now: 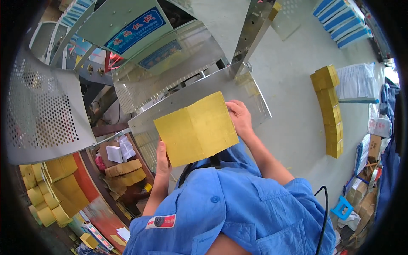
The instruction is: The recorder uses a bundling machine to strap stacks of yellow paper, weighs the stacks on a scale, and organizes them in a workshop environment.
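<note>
Two bare hands hold a rectangular piece of yellow paper (196, 129) between them, in front of the person's waist. It is tilted in the view, with slightly rough long edges and a faint crease down the middle. The left hand (163, 158) pinches the left edge, thumb showing at the side and the other fingers hidden underneath. The right hand (240, 118) is curled around the right edge, near the upper corner; its fingertips are partly hidden, so I cannot tell how firmly it presses.

Beyond the paper lies a metal table (256, 100), part of a machine with a clear cover (197, 44) and a blue sign (136, 32). Whether the paper touches the table is unclear. A curved metal panel full of small holes (42, 106) stands at the left.

Below that panel are yellow rolls (37, 196), and beside them a shelf holding cardboard (123, 169). On the grey floor (289, 59) to the right, yellow bundles (330, 112) form a long row just beside a white package (357, 80). A small blue stool (341, 208) sits at lower right. The person wears a blue shirt (204, 193).
</note>
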Action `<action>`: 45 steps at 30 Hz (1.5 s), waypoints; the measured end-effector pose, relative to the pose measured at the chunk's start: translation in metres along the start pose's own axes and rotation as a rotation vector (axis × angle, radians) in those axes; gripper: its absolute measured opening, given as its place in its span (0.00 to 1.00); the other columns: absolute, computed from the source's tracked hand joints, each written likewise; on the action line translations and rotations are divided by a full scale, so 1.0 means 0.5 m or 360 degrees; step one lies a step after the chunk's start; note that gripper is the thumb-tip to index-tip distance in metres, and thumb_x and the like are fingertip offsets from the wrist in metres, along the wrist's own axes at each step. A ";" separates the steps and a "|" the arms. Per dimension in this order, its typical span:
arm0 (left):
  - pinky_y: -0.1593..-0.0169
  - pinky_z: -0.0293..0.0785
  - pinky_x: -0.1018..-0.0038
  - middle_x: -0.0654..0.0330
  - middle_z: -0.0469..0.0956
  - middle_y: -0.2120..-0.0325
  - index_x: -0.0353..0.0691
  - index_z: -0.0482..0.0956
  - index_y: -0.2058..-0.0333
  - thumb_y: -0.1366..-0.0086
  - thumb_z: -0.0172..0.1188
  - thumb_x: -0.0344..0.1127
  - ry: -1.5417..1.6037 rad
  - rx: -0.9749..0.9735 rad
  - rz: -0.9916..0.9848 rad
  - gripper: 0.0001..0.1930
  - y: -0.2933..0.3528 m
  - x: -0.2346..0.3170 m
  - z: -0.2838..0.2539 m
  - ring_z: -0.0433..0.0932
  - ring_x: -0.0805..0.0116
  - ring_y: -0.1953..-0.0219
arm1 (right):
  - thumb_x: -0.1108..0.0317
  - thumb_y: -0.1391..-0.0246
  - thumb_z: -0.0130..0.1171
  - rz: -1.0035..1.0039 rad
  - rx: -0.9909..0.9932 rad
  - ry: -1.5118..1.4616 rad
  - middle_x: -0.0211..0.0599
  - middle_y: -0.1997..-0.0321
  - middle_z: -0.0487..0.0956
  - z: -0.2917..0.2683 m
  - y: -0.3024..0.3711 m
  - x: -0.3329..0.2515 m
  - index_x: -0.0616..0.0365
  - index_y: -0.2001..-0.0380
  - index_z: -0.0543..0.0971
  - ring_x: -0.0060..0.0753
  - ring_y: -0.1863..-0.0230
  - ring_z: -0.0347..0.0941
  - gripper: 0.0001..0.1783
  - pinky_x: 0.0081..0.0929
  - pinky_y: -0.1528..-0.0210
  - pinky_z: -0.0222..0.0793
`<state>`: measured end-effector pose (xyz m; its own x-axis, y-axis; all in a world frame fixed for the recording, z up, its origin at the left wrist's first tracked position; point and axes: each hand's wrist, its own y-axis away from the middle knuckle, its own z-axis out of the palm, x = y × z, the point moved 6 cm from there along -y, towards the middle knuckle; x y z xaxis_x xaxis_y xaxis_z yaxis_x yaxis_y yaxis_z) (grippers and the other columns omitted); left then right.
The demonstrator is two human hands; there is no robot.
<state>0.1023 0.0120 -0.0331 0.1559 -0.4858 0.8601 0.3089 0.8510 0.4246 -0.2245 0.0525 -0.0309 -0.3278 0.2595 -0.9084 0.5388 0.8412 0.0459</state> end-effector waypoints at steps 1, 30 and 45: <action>0.48 0.70 0.71 0.56 0.74 0.50 0.34 0.68 0.43 0.29 0.41 0.59 -0.0013 0.0026 -0.0012 0.32 0.001 0.003 0.001 0.74 0.65 0.50 | 0.75 0.53 0.50 0.0051 -0.0059 0.0025 0.40 0.58 0.79 0.001 -0.001 0.001 0.50 0.56 0.82 0.40 0.56 0.76 0.20 0.32 0.53 0.71; 0.40 0.69 0.67 0.61 0.64 0.42 0.48 0.48 0.32 0.36 0.58 0.23 -0.0503 -0.0357 0.0596 0.39 -0.132 0.062 0.187 0.67 0.67 0.41 | 0.73 0.44 0.57 0.0318 -0.0099 -0.1835 0.33 0.57 0.80 -0.017 -0.170 -0.040 0.63 0.53 0.78 0.24 0.56 0.76 0.15 0.21 0.52 0.69; 0.39 0.68 0.70 0.59 0.62 0.40 0.43 0.46 0.32 0.35 0.59 0.26 -0.0533 -0.0109 0.0668 0.39 -0.138 0.039 0.219 0.68 0.67 0.41 | 0.75 0.47 0.59 0.0165 0.0430 -0.1303 0.24 0.72 0.77 -0.056 -0.170 -0.016 0.62 0.68 0.81 0.17 0.68 0.70 0.04 0.17 0.62 0.64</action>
<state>-0.0189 -0.0345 -0.0147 -0.0253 -0.0073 0.9997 0.3466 0.9379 0.0157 -0.2894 -0.0081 -0.0158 0.3391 -0.1818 -0.9230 0.7347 0.6639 0.1392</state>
